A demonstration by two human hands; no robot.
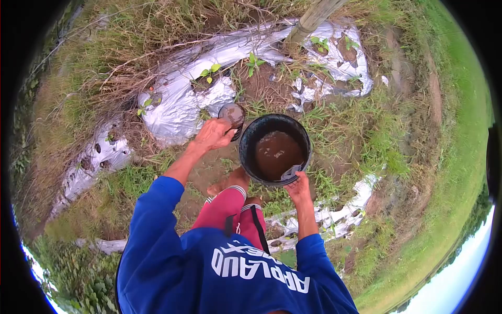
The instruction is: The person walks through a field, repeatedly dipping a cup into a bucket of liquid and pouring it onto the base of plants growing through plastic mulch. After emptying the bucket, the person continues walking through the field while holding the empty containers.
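Observation:
My left hand [212, 135] grips a small dark cup [232, 114] holding brown liquid, raised just left of a black bucket [247, 152]. The bucket is partly filled with muddy brown water. At the bucket's near rim my right hand [298, 189] holds it up above the ground. The cup hovers over the edge of a silver plastic mulch sheet [178, 110], close to a planting hole with a small green seedling [209, 70]. My blue long sleeves, red shorts and bare feet [222, 186] show below the bucket.
The silver mulch runs across the bed with more seedlings [254, 60] in holes. A bamboo pole [314, 15] leans in at the top. Dry and green grass surrounds the bed, and another mulch strip [334, 209] lies by my right side.

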